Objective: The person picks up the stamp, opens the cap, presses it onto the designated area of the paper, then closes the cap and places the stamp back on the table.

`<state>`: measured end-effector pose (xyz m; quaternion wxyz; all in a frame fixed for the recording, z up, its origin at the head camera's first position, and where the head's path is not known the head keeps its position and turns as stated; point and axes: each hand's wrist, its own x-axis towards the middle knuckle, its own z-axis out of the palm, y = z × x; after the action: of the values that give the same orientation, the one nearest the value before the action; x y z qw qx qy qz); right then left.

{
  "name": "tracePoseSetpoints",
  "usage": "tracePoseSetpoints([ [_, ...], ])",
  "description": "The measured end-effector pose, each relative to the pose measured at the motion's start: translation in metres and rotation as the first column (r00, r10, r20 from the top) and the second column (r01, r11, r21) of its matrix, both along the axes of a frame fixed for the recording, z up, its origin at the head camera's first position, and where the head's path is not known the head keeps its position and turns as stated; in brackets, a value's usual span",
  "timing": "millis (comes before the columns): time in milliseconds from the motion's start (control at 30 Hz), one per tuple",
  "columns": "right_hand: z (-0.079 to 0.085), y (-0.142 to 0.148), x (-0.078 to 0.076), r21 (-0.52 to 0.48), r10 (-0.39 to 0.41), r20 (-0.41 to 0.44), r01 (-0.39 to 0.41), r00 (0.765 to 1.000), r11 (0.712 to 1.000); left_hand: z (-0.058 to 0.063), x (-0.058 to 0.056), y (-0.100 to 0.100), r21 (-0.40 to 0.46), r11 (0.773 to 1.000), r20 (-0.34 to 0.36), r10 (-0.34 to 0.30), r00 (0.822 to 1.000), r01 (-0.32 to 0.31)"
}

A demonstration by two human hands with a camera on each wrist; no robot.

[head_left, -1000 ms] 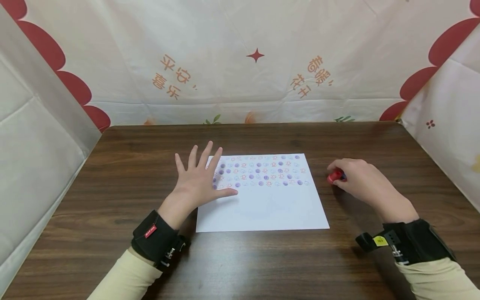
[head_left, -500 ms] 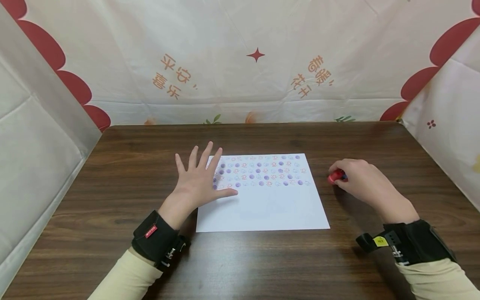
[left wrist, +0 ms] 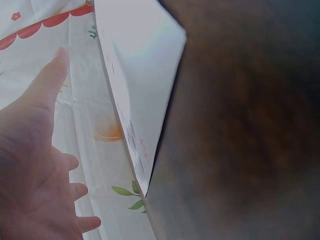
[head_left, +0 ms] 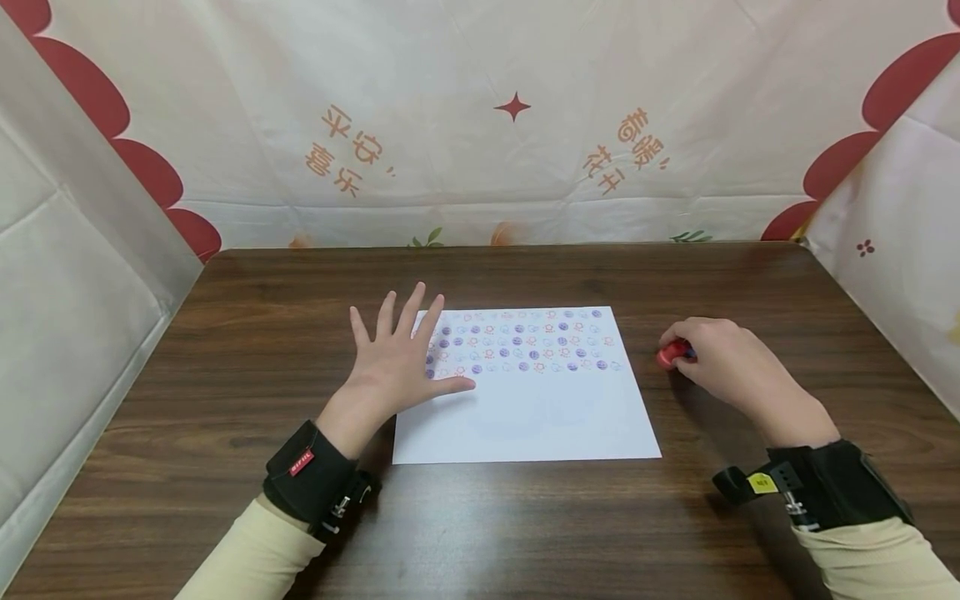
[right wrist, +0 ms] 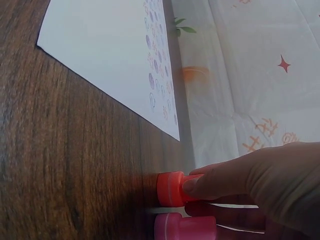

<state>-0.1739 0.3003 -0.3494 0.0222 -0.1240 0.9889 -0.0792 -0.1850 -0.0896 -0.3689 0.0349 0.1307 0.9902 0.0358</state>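
A white sheet of paper (head_left: 525, 417) lies on the table, its upper half covered in rows of small purple, blue and red stamped prints. My left hand (head_left: 390, 362) is over the sheet's left side with fingers spread and holds nothing. To the right of the sheet, my right hand (head_left: 723, 358) pinches a small red stamp (head_left: 671, 355) between thumb and fingers. In the right wrist view the thumb presses on the narrower handle of the red stamp (right wrist: 171, 189), whose wide end is at the tabletop. Close beside it is a magenta stamp (right wrist: 187, 228), near the curled fingers.
The dark wooden table (head_left: 480, 533) reaches back to a white patterned cloth (head_left: 450, 108) hanging behind it and at both sides. Black straps with cameras, like the left strap (head_left: 311, 475), sit on both wrists.
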Motion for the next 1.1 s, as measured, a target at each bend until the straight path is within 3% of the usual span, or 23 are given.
tracePoseSetpoints([
  [1100,0.0065,-0.0018,-0.0028,0.025,0.001,-0.013,-0.001,1.000,1.000,0.0031,-0.0003,-0.0029,0.014,1.000,0.002,0.000,1.000,0.000],
])
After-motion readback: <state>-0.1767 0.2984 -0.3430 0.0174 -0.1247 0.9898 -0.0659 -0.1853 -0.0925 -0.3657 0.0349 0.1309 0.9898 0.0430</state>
